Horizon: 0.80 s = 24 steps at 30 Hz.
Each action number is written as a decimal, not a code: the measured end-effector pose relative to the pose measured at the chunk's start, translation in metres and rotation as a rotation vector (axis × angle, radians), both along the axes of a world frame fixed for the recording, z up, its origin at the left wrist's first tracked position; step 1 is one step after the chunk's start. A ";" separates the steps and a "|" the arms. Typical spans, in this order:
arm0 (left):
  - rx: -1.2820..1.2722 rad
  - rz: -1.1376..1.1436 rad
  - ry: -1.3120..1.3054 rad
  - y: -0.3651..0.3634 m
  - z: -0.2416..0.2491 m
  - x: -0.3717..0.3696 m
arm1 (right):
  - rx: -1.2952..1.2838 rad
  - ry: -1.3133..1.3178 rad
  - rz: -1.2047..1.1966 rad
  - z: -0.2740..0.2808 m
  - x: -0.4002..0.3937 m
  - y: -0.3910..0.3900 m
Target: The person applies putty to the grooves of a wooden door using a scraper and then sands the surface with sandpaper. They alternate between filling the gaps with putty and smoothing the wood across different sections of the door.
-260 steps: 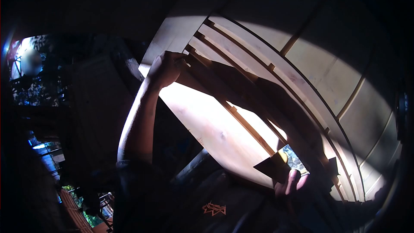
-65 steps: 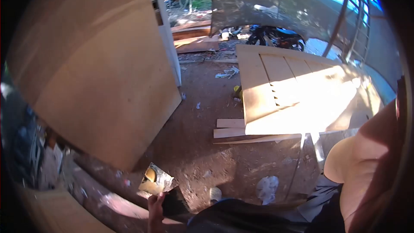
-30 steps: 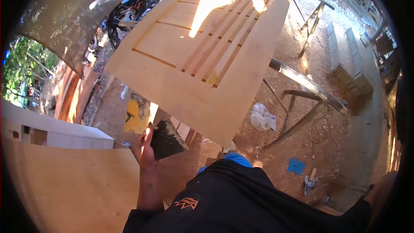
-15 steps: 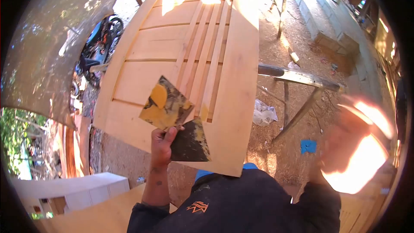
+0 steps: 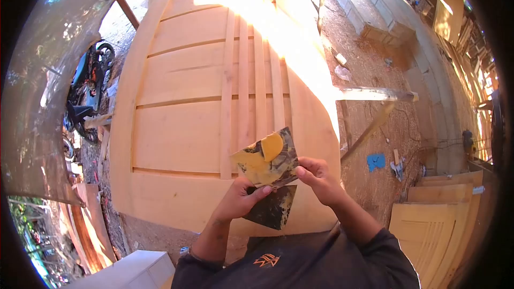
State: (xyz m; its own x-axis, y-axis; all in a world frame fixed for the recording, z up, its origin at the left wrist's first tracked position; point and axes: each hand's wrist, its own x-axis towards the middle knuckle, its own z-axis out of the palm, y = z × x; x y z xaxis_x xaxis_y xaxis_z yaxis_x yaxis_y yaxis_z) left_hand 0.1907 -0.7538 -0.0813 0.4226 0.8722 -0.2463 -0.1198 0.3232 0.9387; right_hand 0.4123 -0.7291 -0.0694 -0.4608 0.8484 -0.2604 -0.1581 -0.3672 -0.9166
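Note:
My left hand (image 5: 241, 199) grips a thin square putty plate (image 5: 252, 167), its thumb over the lower edge. Yellow filler smears the plate, and a thick lump of yellow putty (image 5: 272, 146) sits near its upper side. Below it a dark, putty-stained sheet (image 5: 274, 211) sticks out by the same hand. My right hand (image 5: 319, 176) is closed at the plate's right edge, thumb and fingers pinching the corner. Both hands are over the near end of a pale wooden panel door (image 5: 179, 139) with long slats and grooves; the door lies flat.
A wooden trestle beam (image 5: 375, 94) props the door on the right. A blue scrap (image 5: 376, 162) lies on the dirt floor. Carved panels (image 5: 428, 230) stand at lower right, a white cabinet (image 5: 134, 270) at lower left. A motorcycle (image 5: 91, 83) is parked beyond the left side.
My right hand has come in from the far right to the plate's edge. My left hand has carried the plate and dark sheet rightward; the view has shifted too.

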 end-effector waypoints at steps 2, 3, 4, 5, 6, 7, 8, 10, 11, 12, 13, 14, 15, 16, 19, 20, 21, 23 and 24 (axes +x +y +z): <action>0.039 -0.042 0.104 0.008 -0.005 0.003 | -0.021 -0.108 -0.061 -0.009 0.003 0.006; 0.050 -0.063 0.157 0.010 -0.008 0.005 | -0.041 -0.161 -0.088 -0.013 0.006 0.007; -0.010 -0.034 0.123 0.013 -0.006 0.005 | -0.092 -0.010 -0.218 -0.014 0.009 0.008; -0.067 0.001 0.089 0.017 0.000 0.005 | -0.138 0.138 -0.345 -0.014 0.013 0.013; -0.124 0.043 0.057 0.020 0.006 0.004 | -0.186 0.286 -0.468 -0.015 0.019 0.018; -0.144 0.151 0.088 0.020 0.013 0.005 | -0.162 0.266 -0.479 -0.015 0.031 0.022; -0.165 0.261 0.126 0.019 0.022 0.006 | -0.140 0.251 -0.486 -0.016 0.046 0.027; -0.115 0.479 0.257 0.017 0.027 0.004 | -0.093 0.225 -0.499 -0.033 0.073 0.034; -0.050 0.571 0.351 0.013 0.028 0.001 | -0.061 0.170 -0.475 -0.046 0.084 0.035; 0.015 0.646 0.446 0.012 0.030 -0.001 | -0.036 0.114 -0.464 -0.060 0.094 0.035; 0.100 0.681 0.599 0.015 0.040 0.001 | -0.008 0.047 -0.448 -0.070 0.099 0.034; 0.181 0.677 0.840 0.018 0.053 0.010 | -0.028 0.058 -0.499 -0.074 0.099 0.032; 0.263 0.664 1.073 0.019 0.060 0.018 | -0.045 0.039 -0.512 -0.079 0.100 0.027; 0.513 0.413 1.245 0.018 0.057 0.025 | -0.069 0.019 -0.515 -0.084 0.101 0.020; 0.652 -0.102 1.353 0.024 0.039 0.038 | -0.027 0.029 -0.550 -0.086 0.097 0.022; 0.545 -0.201 1.330 0.025 0.030 0.041 | -0.014 0.044 -0.565 -0.086 0.096 0.022; 0.433 -0.308 1.300 0.025 0.026 0.046 | -0.035 0.053 -0.553 -0.084 0.096 0.022; 0.345 -0.411 1.373 0.028 0.034 0.051 | -0.082 0.071 -0.554 -0.078 0.096 0.019; 0.391 -0.455 1.374 0.030 0.039 0.050 | -0.084 0.097 -0.544 -0.081 0.096 0.018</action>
